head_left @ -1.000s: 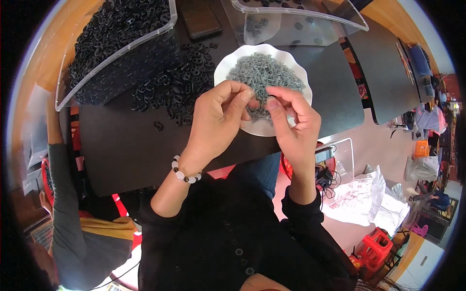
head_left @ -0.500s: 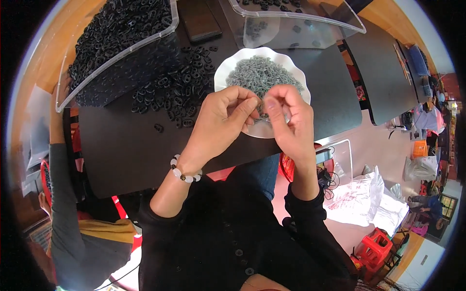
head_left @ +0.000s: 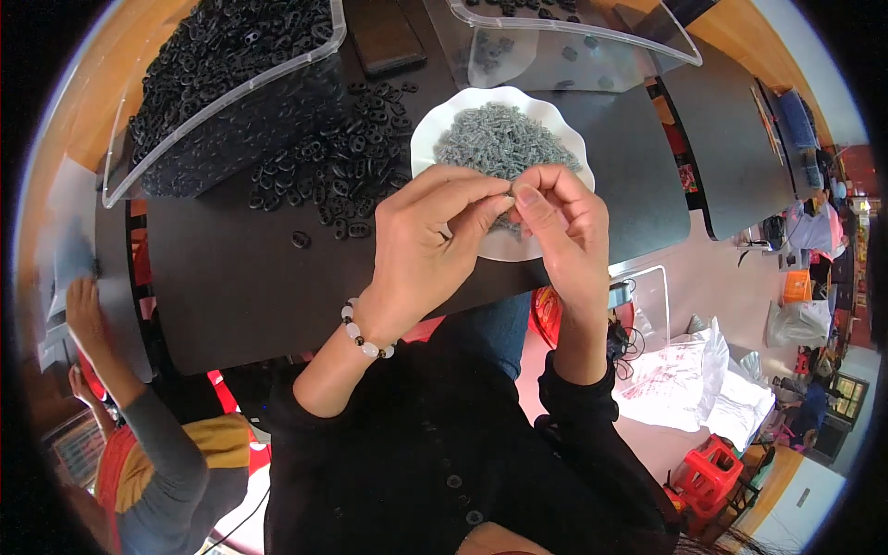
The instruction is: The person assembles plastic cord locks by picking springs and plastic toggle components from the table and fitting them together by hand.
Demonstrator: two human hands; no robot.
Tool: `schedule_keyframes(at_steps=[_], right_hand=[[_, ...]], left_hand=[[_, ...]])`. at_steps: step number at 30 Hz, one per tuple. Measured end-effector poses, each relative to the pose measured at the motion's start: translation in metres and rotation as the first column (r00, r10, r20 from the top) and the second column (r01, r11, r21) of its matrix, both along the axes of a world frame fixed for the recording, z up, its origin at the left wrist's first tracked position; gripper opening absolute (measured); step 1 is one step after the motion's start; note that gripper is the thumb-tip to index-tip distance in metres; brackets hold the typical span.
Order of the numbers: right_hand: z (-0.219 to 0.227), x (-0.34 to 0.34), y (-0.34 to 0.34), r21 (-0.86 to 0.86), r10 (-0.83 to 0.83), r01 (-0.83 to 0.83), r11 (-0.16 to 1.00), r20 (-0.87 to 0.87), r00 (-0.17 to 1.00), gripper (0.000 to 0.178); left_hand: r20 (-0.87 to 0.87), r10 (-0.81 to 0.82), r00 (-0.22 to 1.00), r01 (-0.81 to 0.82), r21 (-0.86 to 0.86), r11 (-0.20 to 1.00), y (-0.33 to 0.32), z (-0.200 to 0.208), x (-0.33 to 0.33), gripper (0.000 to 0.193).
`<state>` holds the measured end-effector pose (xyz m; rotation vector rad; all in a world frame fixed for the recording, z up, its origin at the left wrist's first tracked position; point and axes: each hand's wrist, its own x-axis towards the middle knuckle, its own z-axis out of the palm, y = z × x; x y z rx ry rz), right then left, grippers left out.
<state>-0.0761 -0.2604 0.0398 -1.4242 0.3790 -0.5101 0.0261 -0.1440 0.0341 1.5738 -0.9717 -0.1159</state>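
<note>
My left hand and my right hand meet fingertip to fingertip above the near side of a white scalloped bowl. Both are closed in a pinch of thumb and forefinger. Something tiny and dark shows between the tips, too small and covered to name. The bowl holds a heap of small grey metal springs. Left of it, small black plastic pieces with two holes, looking like cord-lock parts, lie loose on the dark table. One of them lies apart, nearer to me.
A clear plastic bin full of similar black pieces stands at the far left. Another clear bin with a few pieces is behind the bowl. Between them lies a dark phone-like slab. A co-worker's arm reaches in at the left.
My fingertips have come together, the left hand shifting slightly right. The co-worker's arm has swung back towards the lower left, with the hand now in view beside the table.
</note>
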Motion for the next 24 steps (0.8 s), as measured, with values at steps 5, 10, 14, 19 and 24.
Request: schedule_keyframes(at_steps=[5,10,14,19,24], right_hand=[[0.001,0.002,0.01,0.017,0.073,-0.073,0.997,0.049,0.996,0.011],[0.003,-0.001,0.045,-0.055,0.007,-0.002,0.998,0.088,0.996,0.009],[0.004,-0.003,0.073,-0.07,-0.023,0.026,0.997,0.043,0.999,0.01],[-0.002,-0.002,0.088,-0.057,-0.026,0.028,0.998,0.044,0.999,0.012],[-0.006,0.003,0.094,-0.124,0.034,-0.031,0.992,0.023,0.999,0.018]], left_hand=[[-0.188,-0.031,0.982,0.016,-0.08,0.997,0.01,-0.004,-0.005,0.015],[-0.614,-0.016,0.789,-0.051,-0.092,0.994,0.038,0.009,-0.024,0.012],[-0.637,-0.027,0.77,-0.129,-0.197,0.972,0.062,-0.004,-0.038,0.012],[-0.588,0.052,0.807,-0.188,-0.172,0.967,0.076,-0.015,-0.039,0.01],[-0.558,0.096,0.825,-0.225,-0.168,0.96,0.084,-0.02,-0.033,0.01]])
